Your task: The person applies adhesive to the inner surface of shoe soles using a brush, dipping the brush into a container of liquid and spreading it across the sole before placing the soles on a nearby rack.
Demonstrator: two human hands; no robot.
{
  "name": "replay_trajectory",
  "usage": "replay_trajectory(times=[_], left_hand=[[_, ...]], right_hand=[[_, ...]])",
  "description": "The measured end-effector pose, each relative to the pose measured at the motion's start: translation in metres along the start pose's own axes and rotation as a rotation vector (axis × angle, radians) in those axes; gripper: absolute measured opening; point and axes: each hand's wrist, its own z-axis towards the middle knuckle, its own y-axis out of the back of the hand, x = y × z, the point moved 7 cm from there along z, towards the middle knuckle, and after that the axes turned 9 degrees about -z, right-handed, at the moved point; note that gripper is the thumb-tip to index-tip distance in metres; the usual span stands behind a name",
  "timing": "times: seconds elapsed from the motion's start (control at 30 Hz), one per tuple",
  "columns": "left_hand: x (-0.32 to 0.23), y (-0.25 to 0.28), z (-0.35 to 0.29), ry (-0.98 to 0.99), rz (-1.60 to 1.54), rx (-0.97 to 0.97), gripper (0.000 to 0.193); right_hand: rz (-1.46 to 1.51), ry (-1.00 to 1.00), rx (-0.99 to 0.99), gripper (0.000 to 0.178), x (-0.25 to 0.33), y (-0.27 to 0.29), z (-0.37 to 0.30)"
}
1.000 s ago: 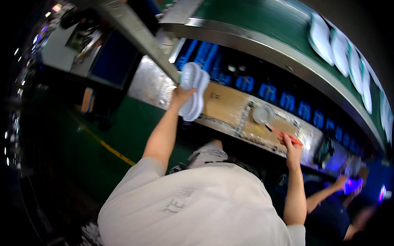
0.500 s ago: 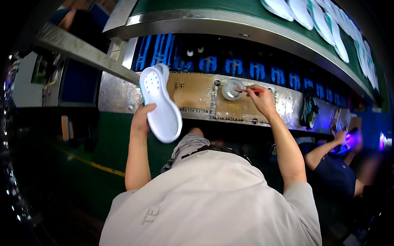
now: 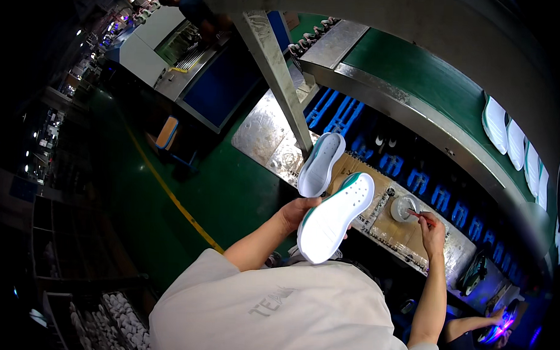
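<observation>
My left hand (image 3: 296, 214) grips a pair of white shoe soles with teal edges. The nearer shoe sole (image 3: 332, 223) covers part of the fingers, and its broad face with a group of small holes is turned up. Fanned out behind it is the second shoe sole (image 3: 322, 167), tilted with its raised rim showing. In my right hand (image 3: 434, 235), closed in a pinch, is a thin red-handled brush (image 3: 426, 220). Its tip reaches into a clear round cup (image 3: 397, 204) of pale liquid standing on the cardboard-covered bench; the bristles are hard to make out.
A metal-edged green conveyor (image 3: 413, 75) carrying several white soles (image 3: 515, 143) runs behind the bench. Blue racks (image 3: 391, 163) sit beneath it. A metal post (image 3: 277, 76) rises near the soles in my hand. Black footwear (image 3: 472, 273) and a co-worker's arm (image 3: 469, 326) are at the right.
The view has swung left, so the bench appears tilted. The two soles, mostly overlapping before, are now spread apart and nearer the cup. The brush stays at the cup.
</observation>
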Motion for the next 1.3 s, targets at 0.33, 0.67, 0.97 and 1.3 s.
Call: replay_trajectory(times=[0.33,0.67,0.97,1.3], left_hand=[[-0.005,-0.045,0.014,0.226,-0.276,0.095,0.098],[0.027,-0.074,0.019,0.436,-0.384,0.103,0.093],[-0.005,-0.078,0.056,0.077,0.153,0.080,0.110],[-0.065,-0.096,0.067,-0.365,0.602,0.086,0.113]], right_hand=[[0.246,0.530,0.100,0.016,0.153,0.093,-0.034],[0.192,0.620,0.102,0.014,0.161,0.097,-0.027],[0.381,0.383,-0.033,0.018,0.163,0.081,-0.051],[0.353,0.648,0.009,0.013,0.198,0.086,-0.102]])
